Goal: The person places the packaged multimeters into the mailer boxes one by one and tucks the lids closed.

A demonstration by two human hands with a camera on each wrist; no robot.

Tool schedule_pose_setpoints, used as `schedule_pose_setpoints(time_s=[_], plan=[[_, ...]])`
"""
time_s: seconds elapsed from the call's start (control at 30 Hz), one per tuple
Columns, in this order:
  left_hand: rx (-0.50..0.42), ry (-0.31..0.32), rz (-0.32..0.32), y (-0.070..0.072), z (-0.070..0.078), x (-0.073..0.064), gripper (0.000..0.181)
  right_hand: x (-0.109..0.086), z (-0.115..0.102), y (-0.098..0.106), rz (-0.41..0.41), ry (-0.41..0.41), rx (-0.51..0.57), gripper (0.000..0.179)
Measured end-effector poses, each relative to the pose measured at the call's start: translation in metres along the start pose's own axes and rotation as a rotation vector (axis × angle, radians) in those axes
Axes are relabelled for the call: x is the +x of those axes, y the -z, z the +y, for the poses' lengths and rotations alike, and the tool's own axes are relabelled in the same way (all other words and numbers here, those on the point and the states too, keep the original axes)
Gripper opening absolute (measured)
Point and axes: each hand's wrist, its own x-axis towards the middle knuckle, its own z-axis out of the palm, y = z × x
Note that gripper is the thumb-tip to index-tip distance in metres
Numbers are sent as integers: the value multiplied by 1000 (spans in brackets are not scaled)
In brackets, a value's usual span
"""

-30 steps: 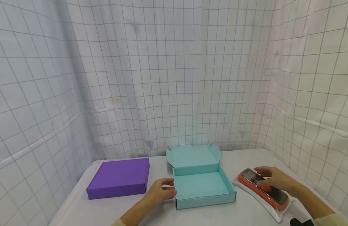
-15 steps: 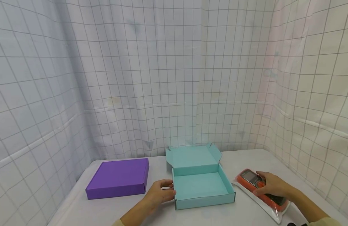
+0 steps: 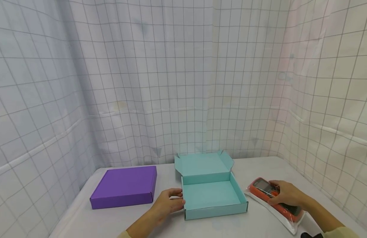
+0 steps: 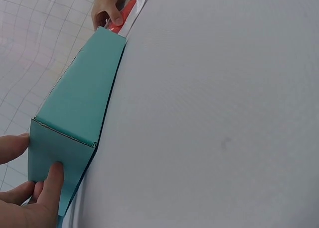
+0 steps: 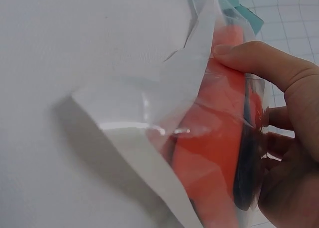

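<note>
My right hand (image 3: 287,195) grips an orange-and-black multimeter (image 3: 262,185) in a clear and white plastic bag, right of the teal box. In the right wrist view the thumb presses the multimeter's orange side (image 5: 209,153) through the plastic, with the fingers round its far side. The teal cardboard box (image 3: 213,195) stands with its lid flap (image 3: 204,164) folded back and nothing inside. My left hand (image 3: 168,203) rests at the box's left wall. In the left wrist view its fingertips touch that wall (image 4: 55,148) from outside.
A closed purple box (image 3: 125,186) lies on the left of the white-covered table (image 3: 219,228). White curtains with a grid pattern (image 3: 186,82) stand behind and on both sides. A small black object (image 3: 309,235) shows at the bottom right edge, partly cut off.
My right hand has come down over the bagged multimeter and its thumb and fingers have closed round it. The left hand stays at the teal box's wall.
</note>
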Motion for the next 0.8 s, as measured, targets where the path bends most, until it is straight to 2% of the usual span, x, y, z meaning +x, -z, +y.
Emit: schedule_pose_setpoints(time_s=[0.37,0.8], plan=[[8,3,10,-1,1,-2,58,4,-1,0,-7,-9,-4,88],[-5,20,14,-1,1,-2,56,3,-2,6,-44,87,27,89]])
